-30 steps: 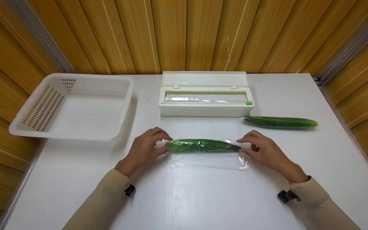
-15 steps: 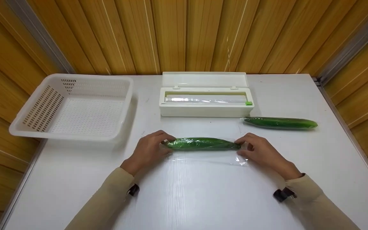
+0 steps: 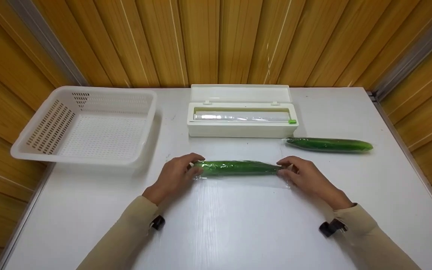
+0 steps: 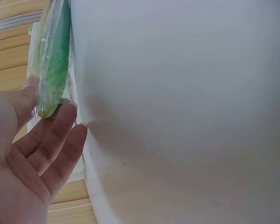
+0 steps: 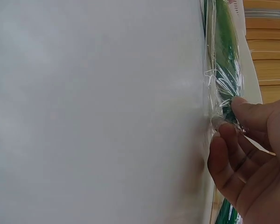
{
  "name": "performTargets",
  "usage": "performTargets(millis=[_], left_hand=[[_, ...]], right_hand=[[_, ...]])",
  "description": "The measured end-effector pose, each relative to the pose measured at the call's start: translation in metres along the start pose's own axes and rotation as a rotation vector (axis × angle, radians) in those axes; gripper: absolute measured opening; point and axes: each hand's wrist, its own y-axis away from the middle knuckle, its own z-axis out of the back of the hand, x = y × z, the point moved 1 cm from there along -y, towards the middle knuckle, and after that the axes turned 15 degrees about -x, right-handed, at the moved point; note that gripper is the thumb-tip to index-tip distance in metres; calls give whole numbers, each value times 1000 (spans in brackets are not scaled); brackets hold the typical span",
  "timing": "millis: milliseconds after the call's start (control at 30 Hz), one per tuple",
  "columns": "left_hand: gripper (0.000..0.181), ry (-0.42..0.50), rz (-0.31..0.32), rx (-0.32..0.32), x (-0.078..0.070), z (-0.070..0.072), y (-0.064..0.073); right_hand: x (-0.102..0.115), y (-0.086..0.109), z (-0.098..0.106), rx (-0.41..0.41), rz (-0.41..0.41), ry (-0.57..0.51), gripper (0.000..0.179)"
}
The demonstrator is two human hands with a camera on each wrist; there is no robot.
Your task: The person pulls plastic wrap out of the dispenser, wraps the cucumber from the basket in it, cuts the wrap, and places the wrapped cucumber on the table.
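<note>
A green cucumber (image 3: 238,168) lies crosswise on the table, wrapped in clear cling film. My left hand (image 3: 176,174) holds its paler end; in the left wrist view the thumb lies on one side of this film-covered end and fingers (image 4: 60,135) on the other. At the dark, narrow end, my right hand (image 3: 308,178) pinches the tip and gathered film between thumb and fingers, as the right wrist view shows. A thin flap of film (image 3: 253,182) lies flat on the near side of the cucumber.
Behind the hands stands a white cling film dispenser (image 3: 240,130), its lid raised and a roll inside. Another wrapped cucumber (image 3: 330,144) lies at its right front. On the left is a white perforated basket (image 3: 99,157). Wood-patterned walls (image 3: 234,41) border the white table (image 3: 238,232).
The cucumber has turned over slightly, and the film flap on its near side has become shorter. My left hand has come in a little to the right; both hands stay at the ends.
</note>
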Motion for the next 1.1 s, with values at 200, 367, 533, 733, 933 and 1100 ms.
performTargets(millis=[200, 367, 533, 733, 933, 1100], left_hand=[[22, -1, 42, 1, 1, -1, 1], [18, 29, 86, 7, 1, -1, 2], [30, 71, 77, 13, 3, -1, 3], [31, 35, 41, -9, 4, -1, 3], [40, 34, 22, -16, 4, -1, 3], [40, 58, -2, -32, 4, -3, 2]], right_hand=[[0, 1, 1, 13, -8, -8, 29], [0, 1, 1, -8, -7, -23, 20], [-2, 0, -1, -34, -16, -10, 17], [-3, 0, -1, -11, -46, -38, 18], [-3, 0, -2, -7, -58, -26, 16], [-3, -1, -2, -1, -80, -23, 17]])
